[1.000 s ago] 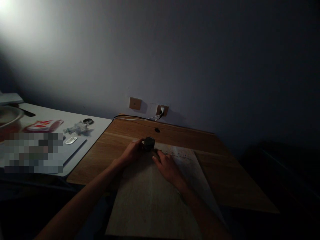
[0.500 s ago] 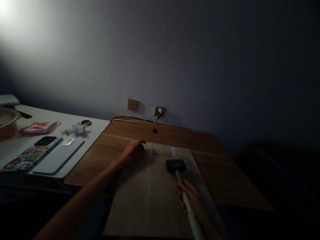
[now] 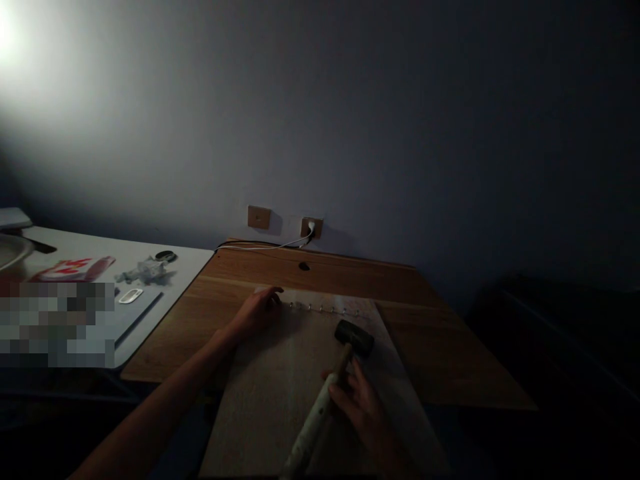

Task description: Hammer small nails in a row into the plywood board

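A pale wooden board (image 3: 280,393) lies on a brown wooden desk (image 3: 450,360), running from me toward the wall. A row of small nails (image 3: 325,309) stands along its far edge. My left hand (image 3: 257,311) rests on the board's far left corner, fingers curled down beside the first nail. My right hand (image 3: 357,407) grips the pale handle of a black-headed mallet (image 3: 354,337). The mallet head hovers just short of the nail row, and the handle slants down to the left.
A white table (image 3: 185,257) adjoins the desk on the left, carrying a grey tablet (image 3: 135,310), a small oval object, a crumpled wrapper and a red-and-white packet. Two wall sockets (image 3: 283,222) sit behind the desk, one with a white cable. The room is dim.
A second ago both hands were at the mallet head near the board's far edge. My right hand then drew the mallet back by its handle, and has since swung the handle to the left.
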The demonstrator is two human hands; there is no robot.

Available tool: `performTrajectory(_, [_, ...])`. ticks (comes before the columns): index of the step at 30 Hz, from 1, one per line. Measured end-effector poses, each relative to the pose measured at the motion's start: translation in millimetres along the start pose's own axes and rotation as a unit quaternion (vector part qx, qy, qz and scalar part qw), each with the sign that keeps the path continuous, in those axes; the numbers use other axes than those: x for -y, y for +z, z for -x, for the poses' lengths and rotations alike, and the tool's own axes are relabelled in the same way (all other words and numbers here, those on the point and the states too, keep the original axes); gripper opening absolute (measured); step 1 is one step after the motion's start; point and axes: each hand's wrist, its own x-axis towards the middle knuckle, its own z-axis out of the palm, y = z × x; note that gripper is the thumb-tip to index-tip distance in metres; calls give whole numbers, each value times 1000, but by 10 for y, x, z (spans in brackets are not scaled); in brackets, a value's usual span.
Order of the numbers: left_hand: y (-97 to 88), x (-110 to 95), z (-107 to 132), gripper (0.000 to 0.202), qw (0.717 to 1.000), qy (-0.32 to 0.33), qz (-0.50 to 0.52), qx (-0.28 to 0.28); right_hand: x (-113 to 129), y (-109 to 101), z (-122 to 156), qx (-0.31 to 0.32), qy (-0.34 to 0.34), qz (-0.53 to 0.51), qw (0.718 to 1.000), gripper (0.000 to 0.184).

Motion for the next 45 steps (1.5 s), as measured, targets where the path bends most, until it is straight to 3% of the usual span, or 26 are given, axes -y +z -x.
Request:
performTrajectory(4, [3,29,-1,41,1000,1,-21,-5,-4,3,23,-23,19,3,1000,121])
performTrajectory(8, [-27,30,98,35,995,17,-85,-42,-75,5,85,-23,-18,-15,999,106])
performTrajectory(11, [-104,-28,353,36,986,19,-148,-67,-166,-64,142,-26,-59,-3,998,93])
performTrajectory(15, [-248,-162,874,35,984,9,-171,-57,-188,-179,201,-38,-74,117,990,73])
performTrajectory(20, [-321,-314,1383,34,984,-17,-171,-50,-106,-188,213,-85,-163,311,932,45])
performTrajectory(26, [-262,-523,1531,29,986,9,-161,-49,-78,-380,186,-92,-279,443,847,34])
performTrajectory(32, [-105,-735,1421,28,985,20,-170,-14,-117,-728,138,-110,-303,522,790,30])
performTrajectory(36, [86,-978,1214,32,992,45,-107,53,-95,-1073,21,-169,-308,559,751,31])
performTrajectory(40, [393,-1273,961,36,980,108,-18,165,-80,-1678,-136,-224,-300,586,718,36])
performTrajectory(45, [921,-1512,658,51,950,219,-5,222,-94,-2511,-274,-270,-231,589,726,44])
